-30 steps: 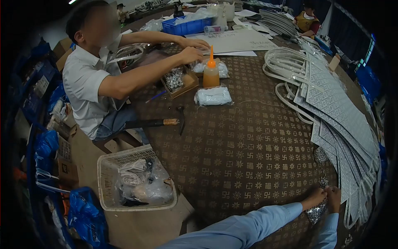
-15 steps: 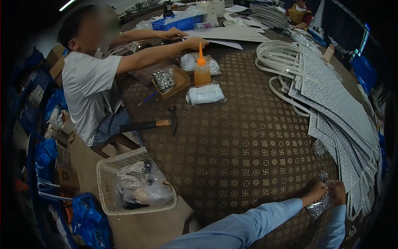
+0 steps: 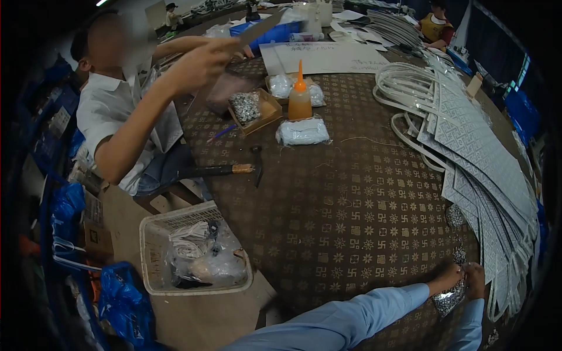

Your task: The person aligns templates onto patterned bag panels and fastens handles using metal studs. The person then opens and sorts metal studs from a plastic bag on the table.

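At the lower right, my left hand (image 3: 447, 277) is closed at the top of a see-through plastic bag of small shiny metal pieces (image 3: 450, 300). Right beside it, my right hand (image 3: 475, 279) has its fingers curled in at the bag's upper end, so both hands meet there. The fingertips are small and partly hidden. Just beyond my hands lie more small silver pieces (image 3: 459, 255), and a further little bag of them (image 3: 455, 215) rests by the stacked patterned panels (image 3: 468, 158).
A co-worker (image 3: 126, 111) across the table holds a flat sheet. Nearby are a hammer (image 3: 234, 169), an orange-tipped glue bottle (image 3: 300, 100), a wrapped white packet (image 3: 302, 131) and a cardboard tray (image 3: 266, 111) of metal parts. A white basket (image 3: 149, 257) stands at the left.
The co-worker has lifted a sheet off the table and drawn it up to the left. My hands stay at the bag, moving only slightly. The view has shifted a little.
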